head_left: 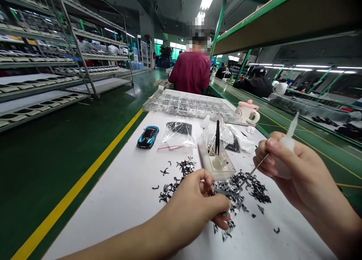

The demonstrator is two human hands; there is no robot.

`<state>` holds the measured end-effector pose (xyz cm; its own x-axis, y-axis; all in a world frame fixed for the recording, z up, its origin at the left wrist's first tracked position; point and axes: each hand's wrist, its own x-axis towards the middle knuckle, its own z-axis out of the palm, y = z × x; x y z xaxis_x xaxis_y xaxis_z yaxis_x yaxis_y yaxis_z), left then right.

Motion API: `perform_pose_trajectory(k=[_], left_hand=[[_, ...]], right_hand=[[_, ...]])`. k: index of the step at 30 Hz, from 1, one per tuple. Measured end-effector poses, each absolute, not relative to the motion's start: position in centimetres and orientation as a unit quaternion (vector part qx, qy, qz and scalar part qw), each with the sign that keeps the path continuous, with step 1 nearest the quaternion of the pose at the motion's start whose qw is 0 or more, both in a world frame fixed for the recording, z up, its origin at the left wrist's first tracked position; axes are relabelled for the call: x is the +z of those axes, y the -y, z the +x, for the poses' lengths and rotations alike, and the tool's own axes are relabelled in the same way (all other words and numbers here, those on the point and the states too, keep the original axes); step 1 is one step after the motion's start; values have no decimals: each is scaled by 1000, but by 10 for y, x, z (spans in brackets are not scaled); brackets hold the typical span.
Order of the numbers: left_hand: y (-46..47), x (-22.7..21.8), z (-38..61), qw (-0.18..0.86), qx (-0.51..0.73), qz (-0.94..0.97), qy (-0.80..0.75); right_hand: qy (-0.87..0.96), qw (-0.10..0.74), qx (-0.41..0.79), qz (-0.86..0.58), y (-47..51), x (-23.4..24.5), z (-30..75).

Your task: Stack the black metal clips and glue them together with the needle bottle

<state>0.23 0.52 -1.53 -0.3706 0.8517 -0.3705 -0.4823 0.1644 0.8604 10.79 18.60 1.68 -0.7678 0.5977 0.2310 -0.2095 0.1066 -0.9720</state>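
My left hand (pixel 195 203) is closed in a pinch over the white table (pixel 113 211), on a small black part (pixel 223 192) mostly hidden by the fingers. My right hand (pixel 299 169) is wrapped round a translucent squeeze bottle (pixel 287 143) with its pointed nozzle upward. The same hand pinches a thin metal rod (pixel 252 172), its tip reaching down toward the left hand's part; contact is unclear. Small curved black parts (pixel 258 190) lie scattered in heaps around and beyond the left hand. Just behind them stands a clear holder (pixel 207 163) with black tweezers (pixel 217 137) and thin tools.
A blue toy car (pixel 148 136) and a plastic bag with a dark part (pixel 178 133) lie farther back. Behind them are a compartment box (pixel 189 105) of small parts and a pink-lidded mug (pixel 246 112). A person in dark red (pixel 190 71) sits ahead; shelving racks (pixel 68 41) stand left.
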Motion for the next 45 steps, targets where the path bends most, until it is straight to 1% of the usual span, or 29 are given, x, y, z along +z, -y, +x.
perform_pose_trajectory(k=[3, 15, 22, 25, 29, 45], left_hand=[[-5, -12, 2, 539, 624, 167, -541], [-6, -11, 3, 539, 636, 169, -526], [-4, -11, 5, 539, 632, 175, -529], [-3, -13, 5, 538, 633, 175, -528], [-4, -13, 4, 535, 638, 176, -525], [-4, -9, 5, 537, 635, 171, -528]], right_hand=[[673, 294, 661, -150, -187, 13, 106], [666, 294, 668, -153, -189, 17, 104], [678, 265, 668, -155, -190, 15, 106], [673, 271, 669, -160, -191, 16, 107], [652, 300, 675, -172, -193, 16, 105], [649, 298, 679, -172, -202, 20, 104]])
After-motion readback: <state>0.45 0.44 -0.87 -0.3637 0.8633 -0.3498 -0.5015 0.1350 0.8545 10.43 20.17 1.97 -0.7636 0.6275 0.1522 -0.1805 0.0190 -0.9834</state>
